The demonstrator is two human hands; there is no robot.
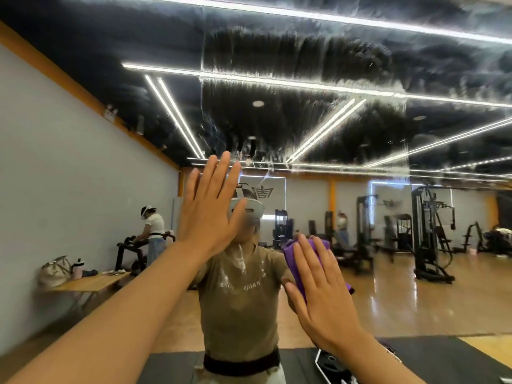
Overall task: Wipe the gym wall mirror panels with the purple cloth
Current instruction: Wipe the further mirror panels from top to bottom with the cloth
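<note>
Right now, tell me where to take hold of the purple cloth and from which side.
Take the purple cloth by its bunched upper-left fold, which sticks out past the right hand pressing it flat on the mirror. Come in from the left with the thumb: the rest is pinned under the palm.

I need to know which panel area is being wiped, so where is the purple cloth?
In the head view, right of centre: the purple cloth lies flat under the right hand on the mirror.

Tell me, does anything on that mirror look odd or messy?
Yes. The mirror is streaked: smeary vertical marks cover its upper part, above where the right hand presses the purple cloth. The left hand lies flat on the glass and may leave prints.
</note>
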